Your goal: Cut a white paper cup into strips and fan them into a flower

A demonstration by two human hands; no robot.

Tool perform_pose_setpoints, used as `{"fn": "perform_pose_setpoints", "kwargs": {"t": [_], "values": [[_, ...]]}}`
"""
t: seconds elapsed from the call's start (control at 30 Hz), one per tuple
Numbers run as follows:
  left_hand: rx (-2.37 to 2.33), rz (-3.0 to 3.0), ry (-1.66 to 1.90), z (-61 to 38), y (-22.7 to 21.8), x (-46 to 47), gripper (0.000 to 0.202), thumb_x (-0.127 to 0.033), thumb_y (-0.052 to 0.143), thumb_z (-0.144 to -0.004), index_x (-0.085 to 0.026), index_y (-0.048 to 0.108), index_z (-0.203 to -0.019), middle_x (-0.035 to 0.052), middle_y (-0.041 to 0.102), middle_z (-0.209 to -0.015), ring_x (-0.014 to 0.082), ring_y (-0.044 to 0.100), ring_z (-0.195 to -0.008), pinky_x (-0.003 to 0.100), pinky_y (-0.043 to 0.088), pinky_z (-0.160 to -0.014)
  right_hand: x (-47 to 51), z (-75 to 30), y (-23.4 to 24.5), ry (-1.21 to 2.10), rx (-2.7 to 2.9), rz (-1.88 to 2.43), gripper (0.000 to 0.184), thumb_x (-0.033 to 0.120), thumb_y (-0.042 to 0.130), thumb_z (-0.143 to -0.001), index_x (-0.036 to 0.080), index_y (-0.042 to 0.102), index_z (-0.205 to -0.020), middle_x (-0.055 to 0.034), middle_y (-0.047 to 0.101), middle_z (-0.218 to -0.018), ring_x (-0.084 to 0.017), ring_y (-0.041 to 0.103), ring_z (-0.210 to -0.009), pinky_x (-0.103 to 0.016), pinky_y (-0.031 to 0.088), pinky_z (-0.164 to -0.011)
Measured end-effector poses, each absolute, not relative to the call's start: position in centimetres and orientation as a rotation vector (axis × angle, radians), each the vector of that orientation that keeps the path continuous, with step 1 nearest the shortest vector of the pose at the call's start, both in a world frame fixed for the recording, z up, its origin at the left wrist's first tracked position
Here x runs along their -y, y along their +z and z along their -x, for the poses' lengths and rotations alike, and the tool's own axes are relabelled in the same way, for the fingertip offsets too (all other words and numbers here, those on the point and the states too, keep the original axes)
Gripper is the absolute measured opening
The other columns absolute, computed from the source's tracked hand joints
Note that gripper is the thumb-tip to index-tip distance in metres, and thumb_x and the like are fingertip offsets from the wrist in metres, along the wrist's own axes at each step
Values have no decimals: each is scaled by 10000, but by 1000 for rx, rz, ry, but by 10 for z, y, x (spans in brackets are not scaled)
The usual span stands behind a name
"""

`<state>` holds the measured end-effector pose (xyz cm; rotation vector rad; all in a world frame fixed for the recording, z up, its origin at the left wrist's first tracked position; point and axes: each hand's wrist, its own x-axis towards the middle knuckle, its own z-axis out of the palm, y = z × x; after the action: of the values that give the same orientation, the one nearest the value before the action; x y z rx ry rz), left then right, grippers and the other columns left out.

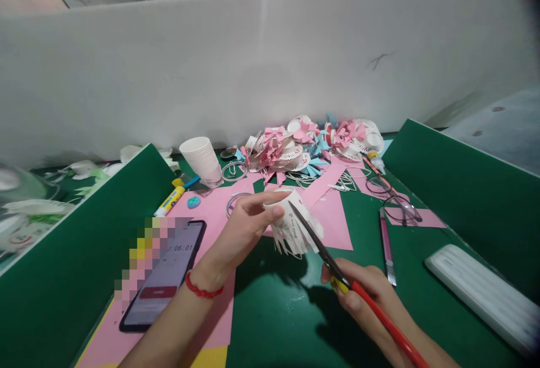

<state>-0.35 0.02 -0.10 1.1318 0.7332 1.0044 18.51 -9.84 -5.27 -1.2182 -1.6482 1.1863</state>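
My left hand (247, 221) pinches a white paper cup (287, 223) by its bottom end, thumb outside. The cup's wall is slit into many narrow strips that fan downward over the green table. In my right hand (367, 286) is a pair of scissors (316, 239) with dark blades and red and yellow handles. The blades lie close together along the cup's right side, their tips near its upper edge. Whether they touch the paper I cannot tell. Pink paper sheets (219, 300) lie under and behind my left arm.
Stacked paper cups (201, 157) and a glue stick (170, 201) stand or lie at the left, near a phone (162, 281). Cut cups and paper pieces (274, 151) are heaped behind. Glasses (403, 209), a utility knife (386, 247) and a white case (481, 300) lie right, between green dividers (464, 182).
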Motion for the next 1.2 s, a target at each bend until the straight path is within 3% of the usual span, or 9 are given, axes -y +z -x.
{"fn": "perform_pose_setpoints", "kwargs": {"t": [0.47, 0.6, 0.77, 0.87, 1.07, 1.2], "values": [[-766, -1110, 985, 4, 0, 0, 237, -285, 728, -621, -196, 715, -840, 50, 685, -914, 161, 592, -812, 233, 482, -659, 98, -184, -47, 1173, 1697, 1209, 495, 611, 367, -804, 166, 584, -795, 59, 269, -503, -89, 237, -436, -224, 180, -407], [-760, -1124, 984, 3, 0, 0, 213, -256, 703, -655, -219, 690, -864, 12, 660, -863, 128, 581, -755, 212, 471, -626, 99, -185, -45, 1101, 1781, 1229, 486, 611, 363, -804, 176, 574, -857, 39, 375, -520, -105, 332, -455, -206, 276, -425], [-783, -1077, 1072, 1, 5, 2, 169, -200, 683, -666, -221, 659, -832, -5, 640, -870, 104, 567, -711, 198, 447, -611, 107, -186, -41, 1022, 1854, 1229, 553, 613, 468, -752, 199, 509, -1116, -50, 573, -748, -190, 511, -641, -255, 431, -557], [-781, -1018, 1143, 1, 9, 2, 157, -198, 672, -663, -225, 643, -815, -27, 636, -799, 104, 570, -684, 201, 440, -600, 107, -187, -39, 1057, 1867, 1199, 585, 622, 469, -747, 205, 481, -1159, -61, 590, -822, -203, 529, -684, -275, 450, -607], [-765, -998, 1201, 4, 12, 0, 149, -159, 645, -655, -213, 621, -791, -37, 632, -744, 104, 574, -689, 192, 436, -615, 102, -190, -28, 1149, 1901, 1163, 606, 642, 475, -731, 197, 480, -1143, -30, 566, -781, -175, 510, -642, -259, 441, -590], [-732, -964, 1268, 6, 13, -2, 152, -152, 640, -651, -215, 613, -787, -40, 628, -705, 115, 592, -695, 201, 454, -626, 104, -193, -31, 1158, 1884, 1168, 614, 625, 473, -747, 214, 446, -1202, -73, 584, -949, -227, 547, -792, -302, 465, -686]]}}
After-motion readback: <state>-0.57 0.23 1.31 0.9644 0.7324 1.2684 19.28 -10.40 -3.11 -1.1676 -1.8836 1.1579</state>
